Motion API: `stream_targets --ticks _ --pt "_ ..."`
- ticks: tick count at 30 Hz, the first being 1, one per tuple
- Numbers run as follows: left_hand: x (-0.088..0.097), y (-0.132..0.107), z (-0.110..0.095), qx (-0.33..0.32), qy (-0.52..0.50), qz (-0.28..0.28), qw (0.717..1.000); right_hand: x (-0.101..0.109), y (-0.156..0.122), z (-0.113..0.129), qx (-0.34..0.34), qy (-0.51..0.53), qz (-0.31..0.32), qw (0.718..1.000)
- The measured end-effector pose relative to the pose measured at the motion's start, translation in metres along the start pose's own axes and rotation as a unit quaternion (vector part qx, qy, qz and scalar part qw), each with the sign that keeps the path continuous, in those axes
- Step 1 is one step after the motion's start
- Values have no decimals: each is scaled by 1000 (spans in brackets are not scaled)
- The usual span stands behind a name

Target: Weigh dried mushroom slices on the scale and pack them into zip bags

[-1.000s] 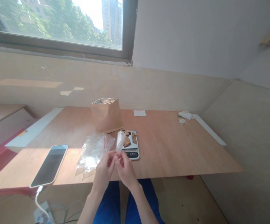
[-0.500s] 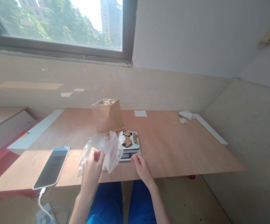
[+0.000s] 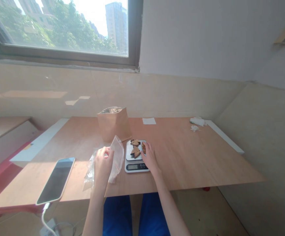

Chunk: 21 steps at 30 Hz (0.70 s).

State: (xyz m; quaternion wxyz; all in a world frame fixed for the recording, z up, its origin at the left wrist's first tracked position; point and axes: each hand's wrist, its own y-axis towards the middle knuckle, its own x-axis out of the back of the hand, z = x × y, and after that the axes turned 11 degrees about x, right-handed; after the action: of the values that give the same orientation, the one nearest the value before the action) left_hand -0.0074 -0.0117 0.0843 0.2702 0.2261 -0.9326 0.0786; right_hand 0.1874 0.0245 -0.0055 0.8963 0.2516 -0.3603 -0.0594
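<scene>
1. While the left hand (image 3: 103,165) pinches the plastic bag (image 3: 117,157) upright by its edge, a slack hold could let the bag fold closed.
2. The right hand (image 3: 150,159), half open, touches brown pieces (image 3: 135,151) on the scale (image 3: 134,167), at 3 o'clock from the bag, its hold unclear; a nudge could spill them onto the worktop (image 3: 193,157).

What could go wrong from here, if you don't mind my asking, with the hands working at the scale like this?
The right hand is touching the brown pieces at the edge of the kitchen scale platter, so one might slide off or the reading might be disturbed. The clear plastic bag in the left hand looks limp, so its mouth could fold shut.
</scene>
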Motion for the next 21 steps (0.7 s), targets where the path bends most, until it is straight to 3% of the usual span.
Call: stream_targets --ticks 5,9,12,16,21 --pt "-8 -1 13 -5 -27 33 999 -10 1 -9 -24 14 -24 999" --pt "-15 -3 18 -4 -21 45 999 1 -22 1 -75 69 -91 991" --pt "-19 -3 20 -2 -21 44 999 18 -33 18 -122 134 -129 975" --pt "-23 -5 21 -3 -33 52 998 37 -23 51 -160 244 -142 946" --pt "-24 -11 14 -20 -33 64 997 36 0 95 -150 329 -111 926"
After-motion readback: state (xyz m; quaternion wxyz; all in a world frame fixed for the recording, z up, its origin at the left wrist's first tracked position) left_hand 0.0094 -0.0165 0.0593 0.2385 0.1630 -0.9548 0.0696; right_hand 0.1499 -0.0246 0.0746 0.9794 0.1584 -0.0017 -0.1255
